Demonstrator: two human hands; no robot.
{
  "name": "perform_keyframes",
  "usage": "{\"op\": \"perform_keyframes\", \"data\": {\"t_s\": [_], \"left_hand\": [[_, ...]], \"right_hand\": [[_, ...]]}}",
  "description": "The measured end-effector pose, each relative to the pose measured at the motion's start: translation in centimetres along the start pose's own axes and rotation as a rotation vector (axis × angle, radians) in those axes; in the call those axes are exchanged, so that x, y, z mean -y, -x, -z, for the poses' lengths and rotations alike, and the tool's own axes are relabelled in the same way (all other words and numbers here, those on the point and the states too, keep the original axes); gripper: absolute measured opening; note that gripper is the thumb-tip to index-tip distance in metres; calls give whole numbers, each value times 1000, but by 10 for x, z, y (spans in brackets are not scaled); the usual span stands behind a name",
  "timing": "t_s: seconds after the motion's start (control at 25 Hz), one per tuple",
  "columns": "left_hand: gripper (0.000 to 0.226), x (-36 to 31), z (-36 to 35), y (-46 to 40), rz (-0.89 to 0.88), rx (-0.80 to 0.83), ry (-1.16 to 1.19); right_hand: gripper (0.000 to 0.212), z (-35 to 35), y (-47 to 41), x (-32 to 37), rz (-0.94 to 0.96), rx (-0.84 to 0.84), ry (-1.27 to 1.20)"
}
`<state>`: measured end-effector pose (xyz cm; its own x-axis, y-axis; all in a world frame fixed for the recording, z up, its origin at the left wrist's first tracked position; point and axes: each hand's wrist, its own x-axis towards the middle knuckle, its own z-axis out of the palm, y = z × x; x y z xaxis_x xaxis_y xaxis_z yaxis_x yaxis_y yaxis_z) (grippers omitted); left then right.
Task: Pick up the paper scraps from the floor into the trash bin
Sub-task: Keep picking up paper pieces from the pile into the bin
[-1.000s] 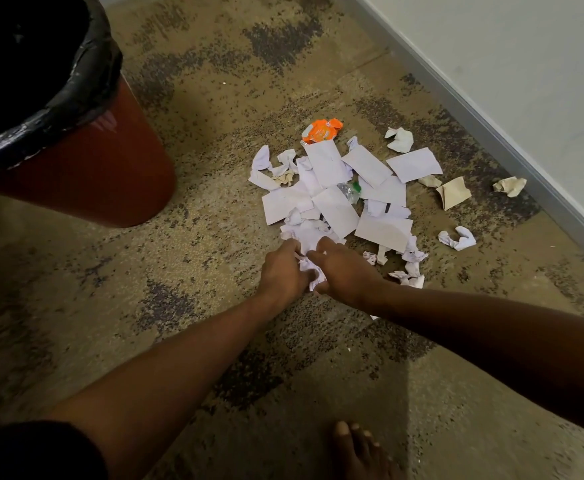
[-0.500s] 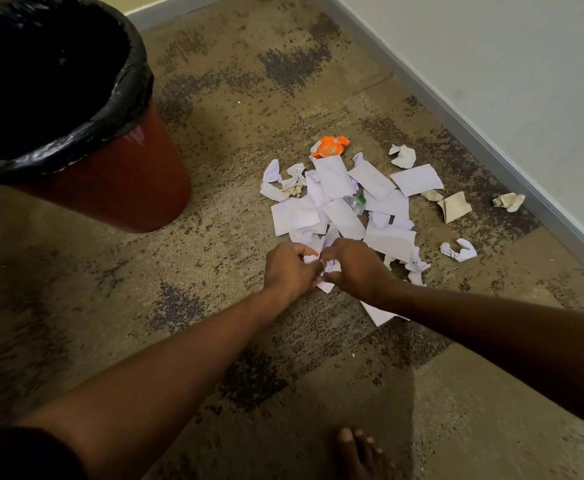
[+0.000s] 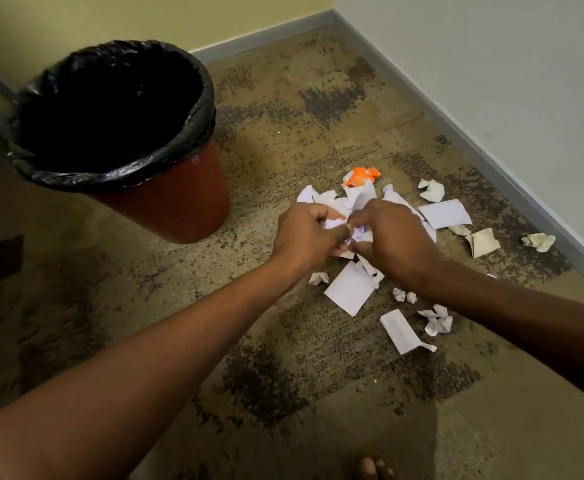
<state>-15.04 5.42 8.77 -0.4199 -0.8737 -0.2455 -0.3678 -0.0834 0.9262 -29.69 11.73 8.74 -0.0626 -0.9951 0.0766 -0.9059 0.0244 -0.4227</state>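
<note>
bin [image 3: 179, 206] red, liner [image 3: 110, 174] black | scraps [image 3: 351, 289] white | wrapper [image 3: 361, 175] orange | carpet [image 3: 283, 341] tan, dark-mottled

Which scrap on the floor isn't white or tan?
The orange wrapper, crumpled at the pile's far edge beyond both hands. Every other scrap is white or tan.

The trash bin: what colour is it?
The trash bin is reddish-brown, lined with a black bag; the head view shows it.

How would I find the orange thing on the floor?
Start at the red trash bin with the black bag. Look right to the heap of white paper scraps near the hands. The orange wrapper lies at the heap's far edge, the only brightly coloured piece there.
</note>
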Motion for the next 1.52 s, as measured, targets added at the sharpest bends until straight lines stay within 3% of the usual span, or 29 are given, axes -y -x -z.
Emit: {"op": "perform_keyframes", "data": {"t_s": [0.12,0.28,0.48,0.68,0.92,1.2,1.52], "left_hand": [[11,-32,26,-4,-181,-84,-58],[9,-66,76,-8,-342,-222,-71],[15,-90,159,-12,-511,-575,-236],[18,-67,237,-10,-408,-753,-373],[17,-35,271,-7,-190,-822,-510],[27,-18,274,-1,-111,-798,-568],[43,-29,263,-1,-104,-729,-678]], "right_hand": [[14,31,-26,24,72,-113,20],[21,60,-70,68,209,-263,90],[25,67,-141,142,368,-409,40],[27,25,-192,208,473,-339,-42],[29,-17,-218,218,401,-174,-8],[56,-24,-217,203,392,-113,-61],[49,-4,-208,191,417,-196,-63]]}}
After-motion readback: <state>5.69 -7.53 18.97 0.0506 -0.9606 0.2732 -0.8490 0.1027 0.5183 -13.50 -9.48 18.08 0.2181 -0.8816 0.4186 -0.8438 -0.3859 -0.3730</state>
